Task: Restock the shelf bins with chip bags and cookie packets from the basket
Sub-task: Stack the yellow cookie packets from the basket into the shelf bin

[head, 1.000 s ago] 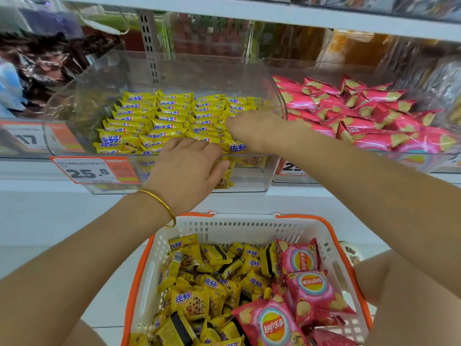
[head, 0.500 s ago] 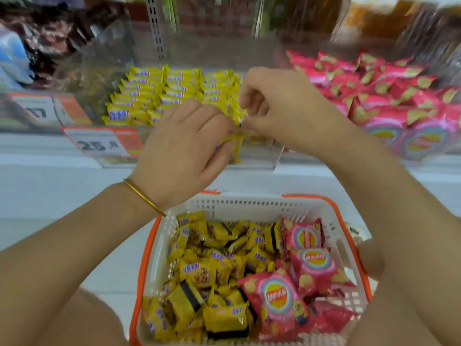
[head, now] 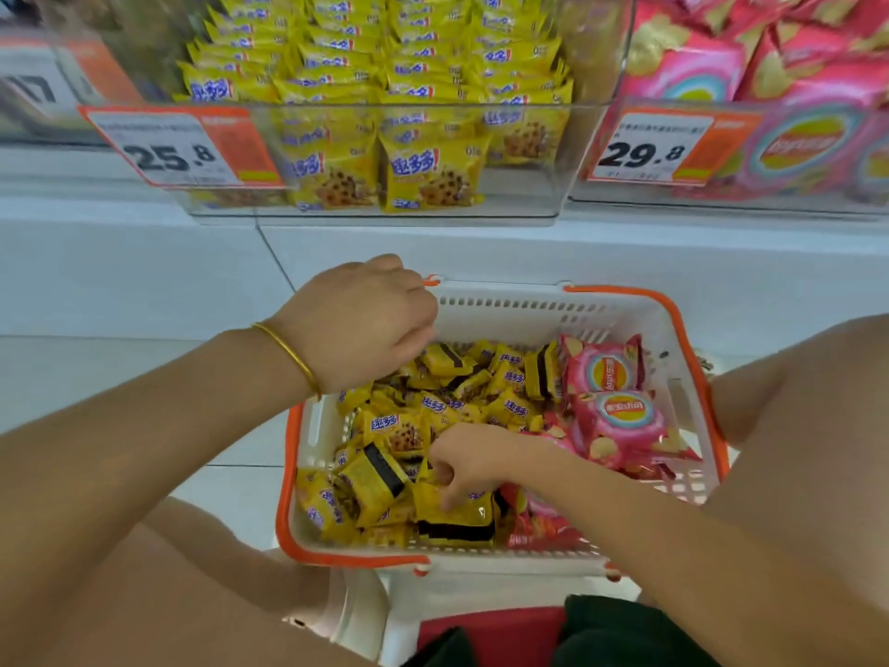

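Note:
A white basket with an orange rim (head: pixel 505 305) sits below the shelf. It holds several yellow cookie packets (head: pixel 399 430) on its left and pink chip bags (head: pixel 615 421) on its right. My right hand (head: pixel 474 462) is down among the packets at the basket's front, fingers curled round a yellow cookie packet (head: pixel 457 510). Above the basket's back left corner hangs my left hand (head: pixel 358 324), a gold bangle on its wrist; its fingers point down and nothing shows in them. The clear cookie bin (head: pixel 527 192) on the shelf stands full of yellow packets, with the chip bin (head: pixel 818 195) to its right.
Price tags reading 25.8 (head: pixel 178 149) and 29.8 (head: pixel 649 149) hang on the bin fronts. The white shelf ledge (head: pixel 144 262) runs between bins and basket. A white stool (head: pixel 380 613) supports the basket, and my knees flank it on both sides.
Both hands came down from the cookie bin to the basket. My right hand now grips a packet inside it. The view tilted down and moved closer.

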`<state>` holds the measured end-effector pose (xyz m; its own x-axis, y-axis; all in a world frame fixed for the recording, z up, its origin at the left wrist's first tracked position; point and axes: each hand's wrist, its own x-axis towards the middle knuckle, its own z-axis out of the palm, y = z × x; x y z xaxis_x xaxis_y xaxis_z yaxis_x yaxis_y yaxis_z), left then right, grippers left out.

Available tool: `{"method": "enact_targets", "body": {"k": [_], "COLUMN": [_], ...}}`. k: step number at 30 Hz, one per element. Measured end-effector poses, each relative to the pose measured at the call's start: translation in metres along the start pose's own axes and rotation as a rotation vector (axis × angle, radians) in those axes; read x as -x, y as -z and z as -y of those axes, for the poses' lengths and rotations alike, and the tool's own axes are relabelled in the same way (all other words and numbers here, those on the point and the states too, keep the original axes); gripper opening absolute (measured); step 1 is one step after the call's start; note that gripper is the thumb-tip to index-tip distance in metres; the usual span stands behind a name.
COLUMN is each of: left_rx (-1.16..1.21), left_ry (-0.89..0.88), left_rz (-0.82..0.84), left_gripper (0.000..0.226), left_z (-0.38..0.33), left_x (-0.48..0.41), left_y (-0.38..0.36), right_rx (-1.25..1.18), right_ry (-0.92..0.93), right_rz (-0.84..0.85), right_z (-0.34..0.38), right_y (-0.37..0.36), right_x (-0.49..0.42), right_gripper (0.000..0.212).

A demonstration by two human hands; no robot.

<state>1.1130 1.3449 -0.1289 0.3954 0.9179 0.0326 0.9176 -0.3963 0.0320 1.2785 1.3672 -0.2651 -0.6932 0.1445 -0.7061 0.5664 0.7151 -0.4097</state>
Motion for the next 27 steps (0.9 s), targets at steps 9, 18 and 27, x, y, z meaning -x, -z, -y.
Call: {"method": "enact_targets", "body": {"k": [9, 18, 27], "left_rx": [0.185, 0.415, 1.034], "left_ry": [0.145, 0.312, 0.378], "left_rz": [0.382, 0.214, 0.015], "left_gripper": [0.051, 0.024, 0.021], "left_z": [-0.032, -0.026, -0.005], "left_x": [-0.02, -0.043, -0.046], "left_y": [-0.007, 0.008, 0.052], "right_rx": [-1.09, -1.133, -0.781], "right_ry": [-0.112, -0.236, 0.142], "right_rz": [-0.407, -0.567, -0.833], "right_z": [-0.024, -0.014, 0.0], "right_y": [0.066, 0.089, 0.134], "right_x": [0.062, 0.094, 0.143], "right_gripper": [0.016, 0.029, 0.013]}}
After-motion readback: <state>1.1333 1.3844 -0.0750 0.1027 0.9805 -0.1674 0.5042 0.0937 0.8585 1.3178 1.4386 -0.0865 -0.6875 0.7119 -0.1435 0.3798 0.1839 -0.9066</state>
